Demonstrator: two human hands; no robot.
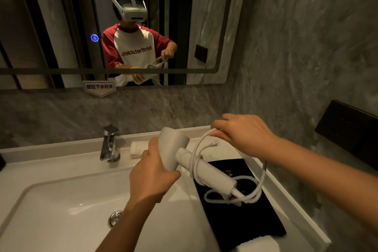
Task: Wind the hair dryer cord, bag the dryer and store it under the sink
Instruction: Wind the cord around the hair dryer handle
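By the sink [51,200], the black bag [245,217] is lying flat on the tabletop, apparently holding nothing yet. The hair dryer [214,176] is hovering above it, left hand [152,176] gripping its head, right hand [245,135] pinching the cord [195,166]; winding's going on, probably needing more loops round the handle.

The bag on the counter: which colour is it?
The bag is black with gold lettering; head view.
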